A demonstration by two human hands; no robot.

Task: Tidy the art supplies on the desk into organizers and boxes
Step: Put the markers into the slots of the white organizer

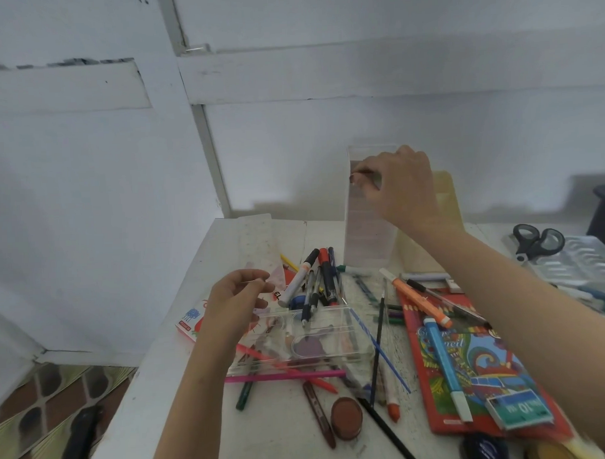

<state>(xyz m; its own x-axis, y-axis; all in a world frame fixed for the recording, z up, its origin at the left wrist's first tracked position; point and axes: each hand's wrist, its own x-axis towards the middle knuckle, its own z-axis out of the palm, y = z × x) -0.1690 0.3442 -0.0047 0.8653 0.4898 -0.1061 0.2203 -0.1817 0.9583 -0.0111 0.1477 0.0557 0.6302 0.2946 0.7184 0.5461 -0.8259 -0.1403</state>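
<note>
Clear organizer [366, 234] stands upright, top within right hand [402, 188] grip.

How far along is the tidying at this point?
Done: nothing visibly sorted; the tall clear organizer looks empty. In hand: the right hand grips its upper part, the left hand pinches a small pink piece. Left: markers, scissors and the coloured-pencil box lie loose on the desk.

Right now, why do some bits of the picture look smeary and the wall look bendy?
Head view: the wide lens bends the wall boards; the right hand holding the clear box is blurry, like the bottom-right corner; the left hand pinching a pink plastic piece is sharper; soft shadows lie behind the box.
</note>
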